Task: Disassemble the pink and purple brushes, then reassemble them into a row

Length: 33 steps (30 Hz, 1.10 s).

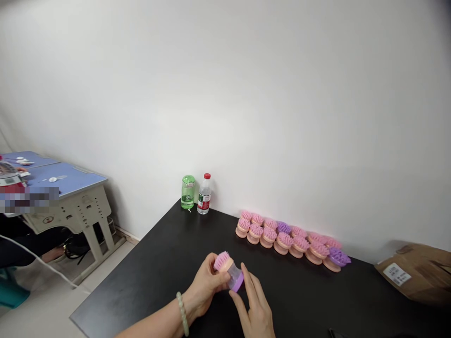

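Above the black table, my left hand [207, 284], with a beaded bracelet at the wrist, grips a small brush [229, 271] around its upper part. The brush has pink bristles at its upper left, a clear middle and a purple end at its lower right. The fingers and thumb of my right hand [252, 303] are on either side of the purple end and touch it. The brush is tilted. Beyond my hands, two rows of pink brushes [269, 234] stand bristles up, with a purple one [338, 257] at the right end.
The black table [148, 267] meets a white wall. A green bottle [188, 192] and a red-capped water bottle [204, 195] stand at its back left corner. A brown paper bag [416, 274] lies at the right. Left is a blue desk [75, 176] with a person seated at it.
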Tool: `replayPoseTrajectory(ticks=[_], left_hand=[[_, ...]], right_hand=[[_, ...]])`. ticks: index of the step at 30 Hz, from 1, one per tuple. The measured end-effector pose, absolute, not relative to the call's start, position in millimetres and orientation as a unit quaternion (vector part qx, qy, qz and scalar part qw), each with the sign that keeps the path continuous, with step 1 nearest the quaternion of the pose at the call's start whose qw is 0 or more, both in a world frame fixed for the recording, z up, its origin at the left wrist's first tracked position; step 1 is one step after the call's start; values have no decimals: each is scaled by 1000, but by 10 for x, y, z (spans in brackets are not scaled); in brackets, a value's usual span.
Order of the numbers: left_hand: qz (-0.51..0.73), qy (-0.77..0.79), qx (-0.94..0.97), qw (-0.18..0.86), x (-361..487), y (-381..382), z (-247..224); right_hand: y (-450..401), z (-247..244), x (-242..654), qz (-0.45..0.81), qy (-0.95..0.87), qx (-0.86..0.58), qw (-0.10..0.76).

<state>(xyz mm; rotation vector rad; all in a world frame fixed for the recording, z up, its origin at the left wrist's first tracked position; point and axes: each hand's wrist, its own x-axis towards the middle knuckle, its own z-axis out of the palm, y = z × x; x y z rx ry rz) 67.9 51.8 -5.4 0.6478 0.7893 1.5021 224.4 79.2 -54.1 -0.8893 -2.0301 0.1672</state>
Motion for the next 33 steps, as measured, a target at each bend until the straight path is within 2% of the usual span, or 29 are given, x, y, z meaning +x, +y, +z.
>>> replayPoseTrajectory(ticks=[14, 24, 30, 33], left_hand=[[613, 311, 201, 698, 664, 570, -155], [634, 318, 238, 664, 698, 523, -101], [641, 374, 295, 602, 701, 503, -57], [653, 354, 329, 583, 696, 485, 0]], right_hand=[[771, -500, 2214, 27, -816, -313, 485], [778, -469, 2239, 33, -825, -334, 455], [737, -415, 2200, 44, -809, -356, 465], [717, -400, 2213, 67, -805, -366, 462]])
